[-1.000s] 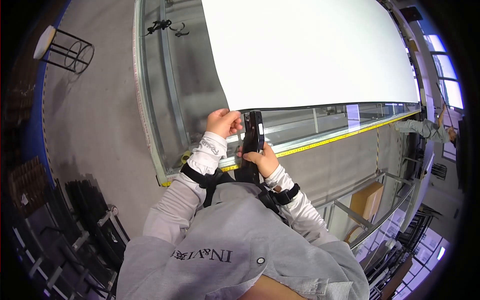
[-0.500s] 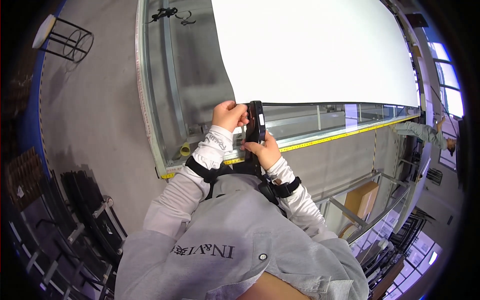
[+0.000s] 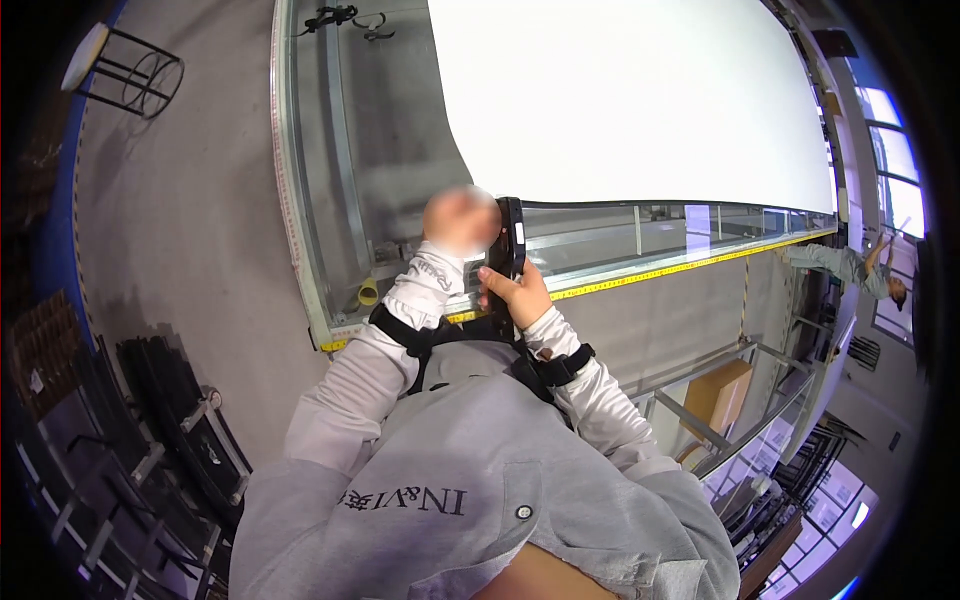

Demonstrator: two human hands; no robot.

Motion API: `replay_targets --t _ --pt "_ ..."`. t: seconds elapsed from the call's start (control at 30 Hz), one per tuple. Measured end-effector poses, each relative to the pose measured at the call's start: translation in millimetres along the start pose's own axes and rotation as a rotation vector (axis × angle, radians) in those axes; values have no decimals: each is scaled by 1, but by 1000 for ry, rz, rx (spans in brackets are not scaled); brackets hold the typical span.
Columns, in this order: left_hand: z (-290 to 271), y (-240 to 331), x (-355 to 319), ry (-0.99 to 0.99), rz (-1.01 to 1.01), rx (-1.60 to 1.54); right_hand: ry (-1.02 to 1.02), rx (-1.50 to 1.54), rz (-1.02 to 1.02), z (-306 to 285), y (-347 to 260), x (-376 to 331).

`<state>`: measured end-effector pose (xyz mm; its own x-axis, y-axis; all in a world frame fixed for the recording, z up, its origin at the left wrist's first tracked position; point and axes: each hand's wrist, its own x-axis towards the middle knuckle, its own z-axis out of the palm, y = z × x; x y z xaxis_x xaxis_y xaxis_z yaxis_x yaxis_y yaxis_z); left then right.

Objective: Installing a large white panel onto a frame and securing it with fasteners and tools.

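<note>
Over the table's near edge, my right hand (image 3: 524,295) is closed round a long black tool-like piece (image 3: 514,230) with a white patch near its upper end. Its lower part runs down toward my shirt. My left hand (image 3: 462,222) is at the left side of this piece, by the lower left corner of a big white sheet (image 3: 640,100). That hand is blurred, so its fingers cannot be read. A thin dark strip runs along the sheet's near edge. The sheet lies over a glass-topped metal-framed table (image 3: 285,180).
A yellow measuring tape (image 3: 640,274) follows the near table edge. Under the glass lies a yellow roll (image 3: 369,292). A stool (image 3: 125,70) stands at far left, stacked black frames (image 3: 180,420) at lower left. Another person (image 3: 850,265) is at the right, near a cardboard piece (image 3: 720,400).
Both hands and the black piece have shifted slightly up and to the left. My right hand keeps hold of it. My left hand is now blurred; before, its fingers were curled.
</note>
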<state>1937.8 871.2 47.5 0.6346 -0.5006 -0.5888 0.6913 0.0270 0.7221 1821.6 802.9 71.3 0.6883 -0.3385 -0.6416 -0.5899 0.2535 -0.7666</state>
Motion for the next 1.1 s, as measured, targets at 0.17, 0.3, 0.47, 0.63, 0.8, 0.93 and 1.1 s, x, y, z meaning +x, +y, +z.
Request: replay_targets --t 0.17,0.3,0.47,0.63,0.8,0.93,1.1 --pt "-19 -5 1 -58 -90 38 -126 268 53 -5 -4 -2" --pt "-26 -5 -9 -77 190 106 -113 286 75 -5 4 0" --pt "-31 -6 -10 -70 259 292 -146 151 20 4 -2 -2" --pt "-31 -10 -4 -99 320 286 -129 87 13 6 3 1" --pt "-34 -9 -2 -81 302 321 -99 48 9 8 3 0" --pt "-32 -8 -3 -70 308 335 -108 29 -23 6 5 -1" --pt "-32 -8 -4 -76 299 377 -88 -19 -31 4 16 0"
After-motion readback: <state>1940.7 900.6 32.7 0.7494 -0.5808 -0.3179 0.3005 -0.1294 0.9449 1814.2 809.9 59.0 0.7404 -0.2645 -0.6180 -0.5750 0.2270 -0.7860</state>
